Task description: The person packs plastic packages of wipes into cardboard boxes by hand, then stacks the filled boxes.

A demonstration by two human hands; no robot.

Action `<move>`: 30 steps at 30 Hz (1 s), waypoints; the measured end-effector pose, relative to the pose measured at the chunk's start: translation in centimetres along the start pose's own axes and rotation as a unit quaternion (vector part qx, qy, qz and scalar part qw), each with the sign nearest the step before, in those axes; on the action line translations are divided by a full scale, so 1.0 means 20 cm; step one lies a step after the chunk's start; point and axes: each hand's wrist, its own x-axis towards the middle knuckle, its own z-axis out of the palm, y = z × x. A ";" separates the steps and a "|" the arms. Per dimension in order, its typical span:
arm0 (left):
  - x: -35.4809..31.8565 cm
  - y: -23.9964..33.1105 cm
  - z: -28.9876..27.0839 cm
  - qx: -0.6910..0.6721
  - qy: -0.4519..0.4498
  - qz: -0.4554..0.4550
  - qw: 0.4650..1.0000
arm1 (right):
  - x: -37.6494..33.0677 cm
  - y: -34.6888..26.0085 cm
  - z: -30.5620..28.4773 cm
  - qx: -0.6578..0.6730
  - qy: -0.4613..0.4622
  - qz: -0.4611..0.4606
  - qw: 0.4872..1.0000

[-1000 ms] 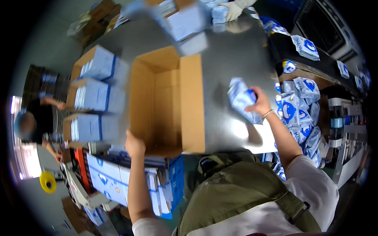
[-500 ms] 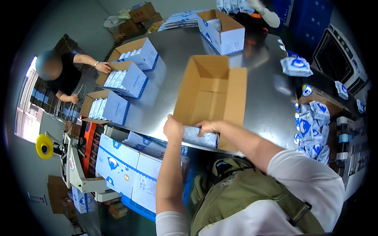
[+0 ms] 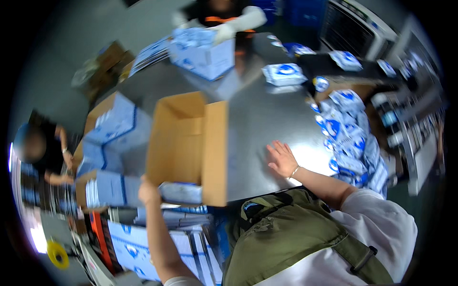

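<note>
My left hand [image 3: 149, 191] is closed on the near left edge of an open cardboard box [image 3: 183, 145], brown inside, standing on the metal table [image 3: 253, 176]. At the box's near end lies one white and blue soft pack [image 3: 181, 192]; the rest of its visible floor is bare cardboard. My right hand [image 3: 284, 159] is open, fingers spread, over the table to the right of the box, holding nothing. Nearest on its right is a heap of white and blue soft packs [image 3: 348, 133].
A single pack [image 3: 285, 74] lies farther back. A co-worker's gloved hands [image 3: 224, 33] are at a filled box [image 3: 205, 57] across the table. Another person [image 3: 50, 152] stands left beside filled boxes [image 3: 112, 119]. Flattened cartons [image 3: 191, 248] stand below my left arm.
My right hand has left the pack inside the box and moved right, opening. The view has swung right. The far co-worker's hands are now on the far box, with packs at its top.
</note>
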 end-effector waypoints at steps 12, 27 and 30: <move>-0.75 1.63 -1.22 -0.396 0.091 0.682 0.608 | -0.22 0.49 0.24 -0.131 -0.093 0.093 0.983; -0.58 2.11 -1.10 -0.662 0.071 0.505 0.550 | 1.56 1.41 -0.85 -0.361 0.104 0.059 0.925; -0.54 2.05 -1.08 -0.603 0.039 0.538 0.588 | 1.77 1.37 -0.75 -0.222 -0.047 0.065 0.972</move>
